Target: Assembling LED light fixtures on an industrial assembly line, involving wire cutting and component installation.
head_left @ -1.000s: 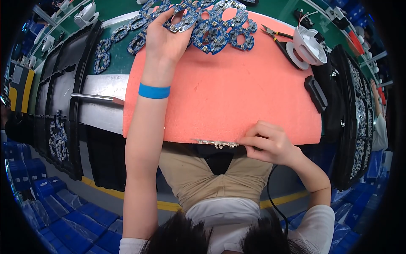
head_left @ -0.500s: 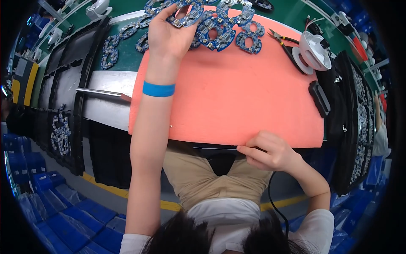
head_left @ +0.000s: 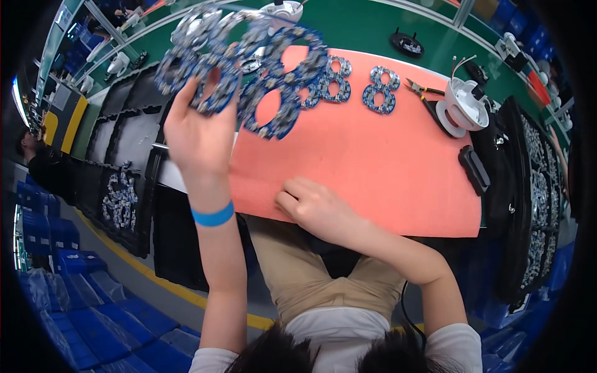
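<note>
Head view: the left hand (head_left: 198, 133) is raised above the desk (head_left: 373, 25), fingers clamped on a cluster of blue figure-eight circuit boards (head_left: 249, 68) held over the far left corner of the orange mat (head_left: 373, 168). The right hand (head_left: 314, 208) rests curled, fingers together, on the mat's near edge. Two more boards (head_left: 357, 87) lie on the mat beside cutters (head_left: 423, 90).

A green bench (head_left: 373, 28) carries an orange mat (head_left: 385, 168); on the mat's far edge lie two blue figure-eight boards (head_left: 383, 91), side by side and apart; red-handled cutters (head_left: 423, 91) lie at the mat's far right corner; just beside them stands a white round lamp housing (head_left: 463, 105); a black block (head_left: 476, 169) lies at the mat's right edge; a black disc (head_left: 407, 42) sits on the green behind; black trays (head_left: 127, 137) flank the left.
</note>
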A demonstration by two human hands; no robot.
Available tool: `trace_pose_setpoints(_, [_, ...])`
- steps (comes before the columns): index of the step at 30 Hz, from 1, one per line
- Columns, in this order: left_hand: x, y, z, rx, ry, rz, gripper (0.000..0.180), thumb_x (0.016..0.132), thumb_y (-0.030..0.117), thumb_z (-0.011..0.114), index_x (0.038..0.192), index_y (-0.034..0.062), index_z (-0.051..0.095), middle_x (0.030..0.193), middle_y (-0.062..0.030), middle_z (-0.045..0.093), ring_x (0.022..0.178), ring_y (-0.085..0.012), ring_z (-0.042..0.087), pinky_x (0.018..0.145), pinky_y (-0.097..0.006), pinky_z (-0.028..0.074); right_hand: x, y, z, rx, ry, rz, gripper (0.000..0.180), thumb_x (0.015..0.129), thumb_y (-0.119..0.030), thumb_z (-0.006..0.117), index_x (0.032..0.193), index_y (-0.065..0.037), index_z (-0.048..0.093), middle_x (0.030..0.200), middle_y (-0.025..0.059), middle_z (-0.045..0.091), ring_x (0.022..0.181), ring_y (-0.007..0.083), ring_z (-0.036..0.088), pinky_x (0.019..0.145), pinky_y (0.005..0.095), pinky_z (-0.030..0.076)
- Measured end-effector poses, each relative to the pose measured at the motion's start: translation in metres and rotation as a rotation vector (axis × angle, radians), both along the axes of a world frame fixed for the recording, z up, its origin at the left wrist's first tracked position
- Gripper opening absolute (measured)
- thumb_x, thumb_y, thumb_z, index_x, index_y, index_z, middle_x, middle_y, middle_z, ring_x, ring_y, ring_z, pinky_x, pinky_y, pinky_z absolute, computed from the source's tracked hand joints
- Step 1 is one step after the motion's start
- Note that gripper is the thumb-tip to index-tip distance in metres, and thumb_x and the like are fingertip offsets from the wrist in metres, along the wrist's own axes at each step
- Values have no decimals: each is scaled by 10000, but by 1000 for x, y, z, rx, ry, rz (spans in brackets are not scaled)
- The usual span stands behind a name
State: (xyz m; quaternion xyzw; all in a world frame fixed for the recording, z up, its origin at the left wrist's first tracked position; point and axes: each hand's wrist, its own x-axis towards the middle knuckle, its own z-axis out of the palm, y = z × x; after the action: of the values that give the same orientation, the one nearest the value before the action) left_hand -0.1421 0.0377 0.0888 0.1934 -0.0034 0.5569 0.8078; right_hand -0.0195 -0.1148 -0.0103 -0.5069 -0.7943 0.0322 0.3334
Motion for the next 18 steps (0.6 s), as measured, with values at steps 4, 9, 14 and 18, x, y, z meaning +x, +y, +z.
trace_pose_setpoints(4, [-53, -16, 7, -25, 43, 115, 409, 957, -3, 403, 1359, -78, 372, 1361, -235, 443, 1294, -335, 417, 1154, -535, 298, 3, -25, 0, 76, -46, 263, 188, 776, -174, 675, 736, -64, 527, 745, 58, 498, 756, 228, 569, 625, 336, 468])
trace_pose_setpoints(9, [-98, -46, -7, -48, 119, 134, 432, 976, 21, 390, 1392, -78, 329, 1397, -237, 423, 1330, -335, 395, 1149, -525, 309, 34, -87, 1, 75, -374, 221, 206, 729, -139, 645, 907, -35, 629, 811, 25, 547, 797, 158, 554, 704, 278, 438])
trace_pose_setpoints(14, [-104, -81, -38, -251, 401, 115, 332, 958, 47, 447, 1282, -17, 478, 1268, -176, 559, 1220, -289, 519, 1051, -511, 431, 48, -109, 13, 51, -94, 121, 316, 728, -151, 764, 1028, -96, 680, 870, 4, 607, 711, 147, 566, 623, 292, 438])
trace_pose_setpoints(18, [-104, -103, -56, -149, 518, -24, 386, 979, 34, 406, 1358, -28, 383, 1329, -220, 512, 1229, -374, 519, 1041, -513, 443, 59, -101, 25, 66, -8, 29, 322, 697, -71, 757, 1011, -83, 683, 872, 31, 622, 718, 191, 584, 629, 321, 452])
